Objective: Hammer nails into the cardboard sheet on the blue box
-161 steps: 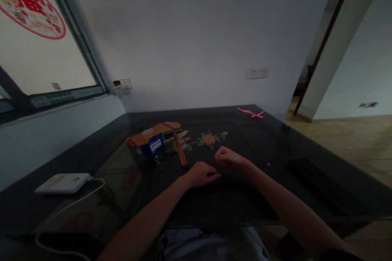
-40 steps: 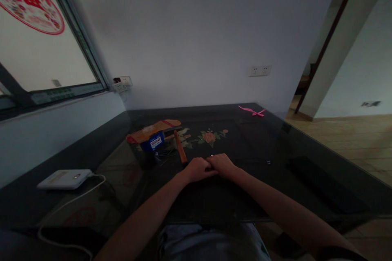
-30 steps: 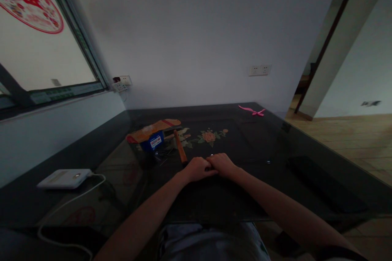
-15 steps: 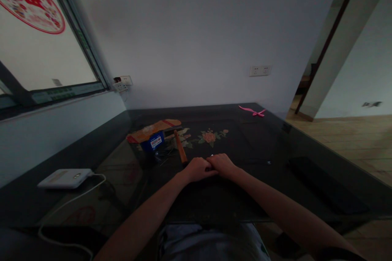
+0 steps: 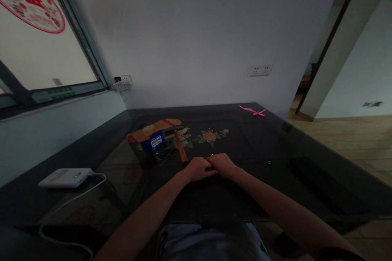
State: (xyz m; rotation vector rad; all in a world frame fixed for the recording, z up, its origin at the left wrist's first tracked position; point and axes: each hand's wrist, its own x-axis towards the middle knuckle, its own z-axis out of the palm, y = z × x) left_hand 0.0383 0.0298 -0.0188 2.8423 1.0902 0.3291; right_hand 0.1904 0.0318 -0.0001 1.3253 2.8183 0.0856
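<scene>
My left hand (image 5: 198, 169) and my right hand (image 5: 223, 164) rest together on the dark glass table (image 5: 245, 195), fingers curled and touching each other at the middle. Both look closed around something small and dark that I cannot make out. Just beyond my left hand lies a tool with an orange wooden handle (image 5: 181, 151). Left of it stands a small blue box (image 5: 154, 142) under a flat orange card (image 5: 154, 129), with thin metal bits scattered in front.
A white device (image 5: 65, 177) with a white cable lies on the table's left side. A pink ribbon (image 5: 252, 111) sits at the far right corner. A flower pattern (image 5: 210, 136) shows under the glass. A window fills the left wall; a doorway opens at right.
About five seconds ago my hands were slightly apart; they have since come together and touch. Over the last second they have stayed still.
</scene>
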